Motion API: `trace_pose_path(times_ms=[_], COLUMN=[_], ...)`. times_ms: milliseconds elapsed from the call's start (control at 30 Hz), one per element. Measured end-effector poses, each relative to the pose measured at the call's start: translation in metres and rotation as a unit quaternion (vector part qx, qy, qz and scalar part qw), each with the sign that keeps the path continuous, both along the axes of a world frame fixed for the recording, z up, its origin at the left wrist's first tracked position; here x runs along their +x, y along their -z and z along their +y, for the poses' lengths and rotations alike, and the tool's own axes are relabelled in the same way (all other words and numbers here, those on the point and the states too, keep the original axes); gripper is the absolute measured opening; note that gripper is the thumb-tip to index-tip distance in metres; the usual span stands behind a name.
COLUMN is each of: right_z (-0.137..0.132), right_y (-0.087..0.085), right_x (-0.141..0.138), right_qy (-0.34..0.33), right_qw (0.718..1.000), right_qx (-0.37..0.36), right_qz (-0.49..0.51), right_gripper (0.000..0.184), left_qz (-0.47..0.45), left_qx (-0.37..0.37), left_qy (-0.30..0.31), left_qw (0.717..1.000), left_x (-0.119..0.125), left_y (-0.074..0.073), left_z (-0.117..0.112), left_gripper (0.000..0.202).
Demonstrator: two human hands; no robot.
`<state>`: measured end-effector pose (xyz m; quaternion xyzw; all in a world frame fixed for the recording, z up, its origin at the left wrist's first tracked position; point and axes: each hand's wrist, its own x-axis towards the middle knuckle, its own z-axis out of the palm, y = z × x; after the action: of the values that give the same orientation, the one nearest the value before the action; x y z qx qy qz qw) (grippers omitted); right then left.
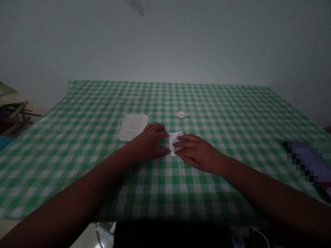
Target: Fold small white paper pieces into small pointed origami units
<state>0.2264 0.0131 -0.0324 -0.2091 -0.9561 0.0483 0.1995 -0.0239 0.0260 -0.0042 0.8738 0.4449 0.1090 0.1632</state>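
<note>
A small piece of folded white printed paper (pixel 173 137) lies on the checked cloth between my two hands. At its left edge are the thumb and forefinger of my left hand (pixel 153 144), spread apart, with the tips at or touching the paper. The outstretched fingers of my right hand (pixel 195 150) rest flat over its right part and hide some of the print. Just beyond my left hand is a stack of white printed sheets (pixel 133 125). Farther back, a small diamond-shaped folded paper (pixel 181 114) sits on the cloth.
A green and white checked tablecloth (pixel 165 193) covers the table, which stands against a pale wall (pixel 165 44). At the right edge lies a dark, pixelated object (pixel 307 162). Below the front edge a white power strip (pixel 105 231) and cables show on the floor.
</note>
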Motion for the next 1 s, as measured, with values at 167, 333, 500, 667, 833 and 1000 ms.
trace_pose_path(times_ms=[167,333,500,667,833,1000], right_z=[0.0003,0.0004,0.0007,0.0004,0.0003,0.0007], right_y=[0.0002,0.0002,-0.0003,-0.0010,-0.0020,-0.0004], right_x=[-0.0003,0.0002,-0.0002,0.0000,0.0006,0.0006], right_qy=[-0.007,-0.003,-0.008,-0.004,-0.015,-0.010], right_qw=[1.000,1.000,1.000,1.000,1.000,1.000], right_qx=[-0.007,-0.012,-0.024,-0.019,-0.018,-0.020], right_qz=[0.009,0.009,0.010,0.013,0.011,0.016], right_gripper=[0.024,0.024,0.025,0.025,0.026,0.025], left_qz=[-0.002,-0.006,-0.015,-0.011,-0.011,-0.013], left_qx=[0.004,0.005,0.010,0.022,0.024,0.009], left_qy=[0.007,0.006,0.008,-0.002,-0.002,0.009], left_qw=[1.000,1.000,1.000,1.000,1.000,1.000], left_x=[-0.0011,-0.0016,-0.0008,0.0019,0.0015,-0.0017], left_y=[0.0012,0.0014,-0.0001,0.0012,0.0035,0.0021], left_z=[0.0005,0.0007,-0.0014,-0.0011,0.0004,-0.0003], left_gripper=[0.050,0.051,0.049,0.047,0.044,0.049])
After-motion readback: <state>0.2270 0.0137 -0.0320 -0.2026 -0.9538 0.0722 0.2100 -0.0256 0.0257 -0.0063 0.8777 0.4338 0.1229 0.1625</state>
